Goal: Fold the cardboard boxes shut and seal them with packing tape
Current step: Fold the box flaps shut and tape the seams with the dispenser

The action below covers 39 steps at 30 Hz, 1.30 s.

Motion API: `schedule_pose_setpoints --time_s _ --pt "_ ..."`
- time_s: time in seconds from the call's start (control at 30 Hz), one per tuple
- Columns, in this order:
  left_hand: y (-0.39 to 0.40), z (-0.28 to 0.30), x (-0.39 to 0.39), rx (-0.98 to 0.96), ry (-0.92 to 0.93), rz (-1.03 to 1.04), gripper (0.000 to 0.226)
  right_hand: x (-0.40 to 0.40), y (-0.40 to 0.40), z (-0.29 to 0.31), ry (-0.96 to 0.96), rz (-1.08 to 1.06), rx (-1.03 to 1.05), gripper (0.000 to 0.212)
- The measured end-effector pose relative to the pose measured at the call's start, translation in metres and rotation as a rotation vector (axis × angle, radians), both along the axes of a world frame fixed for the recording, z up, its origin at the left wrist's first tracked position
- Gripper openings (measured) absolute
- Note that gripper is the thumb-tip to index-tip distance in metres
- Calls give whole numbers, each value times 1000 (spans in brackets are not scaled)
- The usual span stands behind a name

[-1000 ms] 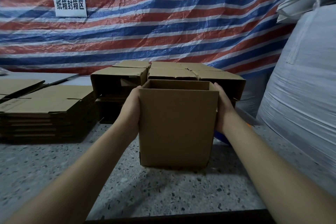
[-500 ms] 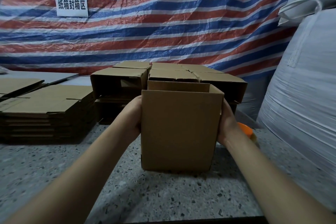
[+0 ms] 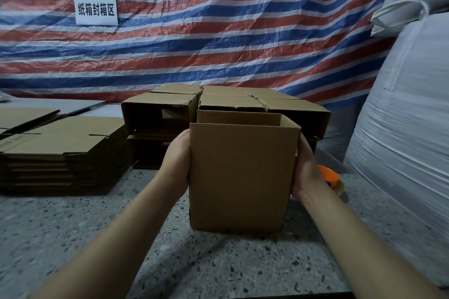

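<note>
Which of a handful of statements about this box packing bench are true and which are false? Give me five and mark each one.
1. Both hands, left hand and right hand, hold the upright cardboard box by its sides. True.
2. The top of that box is taped shut. False: its top is open, with flaps standing up.
3. A stack of flattened cartons lies to the left of the box. True.
4. The orange tape dispenser sits on top of the box. False: it lies on the speckled table, behind the right hand.
5. The backdrop is a plain grey wall. False: it is a red, white and blue striped tarp bearing a white sign.
</note>
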<state>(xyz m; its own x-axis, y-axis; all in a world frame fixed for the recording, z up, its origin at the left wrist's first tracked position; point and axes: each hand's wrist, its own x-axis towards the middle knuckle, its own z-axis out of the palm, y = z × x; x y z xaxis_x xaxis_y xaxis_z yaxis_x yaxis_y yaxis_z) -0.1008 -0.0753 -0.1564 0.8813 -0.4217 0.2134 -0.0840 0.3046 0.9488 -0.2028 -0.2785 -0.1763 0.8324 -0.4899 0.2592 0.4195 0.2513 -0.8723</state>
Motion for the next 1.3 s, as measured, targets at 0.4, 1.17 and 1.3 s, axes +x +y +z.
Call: schedule_pose_setpoints --time_s 0.4,1.17,1.3 --pt "4 3 -7 -20 -67 -4 26 -3 -3 4 60 17 -69 46" --pt "11 1 1 102 -224 -56 57 1 -13 11 168 -20 -164 15" --pt "27 1 11 158 -323 -274 76 -2 -14 8 193 0 -246 23"
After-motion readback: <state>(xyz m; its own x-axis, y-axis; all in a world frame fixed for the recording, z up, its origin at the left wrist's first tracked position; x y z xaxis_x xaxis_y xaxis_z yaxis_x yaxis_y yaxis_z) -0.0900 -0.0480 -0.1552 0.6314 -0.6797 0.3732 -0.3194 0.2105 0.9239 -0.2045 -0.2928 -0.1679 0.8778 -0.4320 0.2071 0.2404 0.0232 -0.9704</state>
